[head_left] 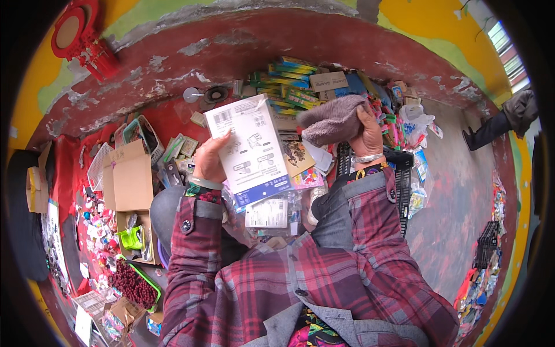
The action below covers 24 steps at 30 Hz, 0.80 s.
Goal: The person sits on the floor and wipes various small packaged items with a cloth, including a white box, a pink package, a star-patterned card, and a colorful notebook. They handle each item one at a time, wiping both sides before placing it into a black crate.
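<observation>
Plainly, in the head view, both hands are busy near the middle of the frame. The left hand (pixel 211 157) is partly closed, pinching the left edge of a flat white packet (pixel 253 151) with its thumb on the front; the fingers behind are hidden. The packet (blue along its lower end, with line drawings on its face) leans slightly at the centre of the frame. Just right of it, the right hand (pixel 367 137) is curled around the end of a grey fuzzy cloth (pixel 332 122), right of centre in the upper half, thumb on top.

Below the packet, near the centre, lies a clear bag (pixel 295 217) with a white label (pixel 267 213). Yellow and green boxes (pixel 292 81) are stacked at the upper centre, by the dark red wall (pixel 243 43). A black crate (pixel 403 199) sits right of centre, below the right wrist. On the left stands an open cardboard box (pixel 130 188), and at the lower left dark red beads (pixel 132 282) fill a green tray (pixel 155 285). Another person's leg (pixel 490 130) shows at the upper right.
</observation>
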Each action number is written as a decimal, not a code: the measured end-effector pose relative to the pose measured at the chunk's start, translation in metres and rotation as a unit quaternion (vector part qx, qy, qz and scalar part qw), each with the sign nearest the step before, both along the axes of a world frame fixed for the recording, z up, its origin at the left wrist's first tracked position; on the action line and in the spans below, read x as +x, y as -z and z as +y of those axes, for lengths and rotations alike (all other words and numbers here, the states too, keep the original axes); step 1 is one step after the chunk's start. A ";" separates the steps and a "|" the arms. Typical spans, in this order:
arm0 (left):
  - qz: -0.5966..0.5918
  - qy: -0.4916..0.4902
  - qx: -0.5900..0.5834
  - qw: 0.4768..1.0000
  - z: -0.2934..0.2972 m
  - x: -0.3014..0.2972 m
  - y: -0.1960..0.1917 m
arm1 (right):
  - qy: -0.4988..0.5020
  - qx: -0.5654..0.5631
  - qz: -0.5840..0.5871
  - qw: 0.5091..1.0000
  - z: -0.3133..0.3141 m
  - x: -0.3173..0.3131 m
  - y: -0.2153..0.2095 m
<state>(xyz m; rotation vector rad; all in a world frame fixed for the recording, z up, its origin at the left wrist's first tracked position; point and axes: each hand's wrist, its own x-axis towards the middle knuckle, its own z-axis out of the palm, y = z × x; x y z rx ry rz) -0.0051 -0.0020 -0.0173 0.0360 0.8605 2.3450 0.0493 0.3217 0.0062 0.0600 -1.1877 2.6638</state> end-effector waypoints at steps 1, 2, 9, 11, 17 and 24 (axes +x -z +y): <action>0.005 0.016 0.017 1.000 0.002 0.001 0.002 | -0.005 -0.040 0.024 0.999 -0.006 0.001 -0.005; 0.002 0.014 0.015 1.000 0.005 0.003 0.005 | -0.020 -0.047 0.028 0.998 -0.014 0.003 -0.011; 0.028 0.058 0.174 0.983 0.028 0.017 -0.011 | -0.018 0.314 0.108 0.943 -0.094 0.019 -0.028; 0.022 0.051 0.204 0.977 0.032 0.020 -0.011 | 0.040 0.578 0.194 0.792 -0.116 0.021 -0.021; 0.010 -0.031 0.209 0.977 0.041 0.031 -0.007 | 0.081 0.752 0.184 0.628 -0.151 0.019 0.002; -0.008 0.050 0.203 0.978 0.044 0.033 0.003 | 0.171 0.698 0.150 0.679 -0.126 -0.016 0.001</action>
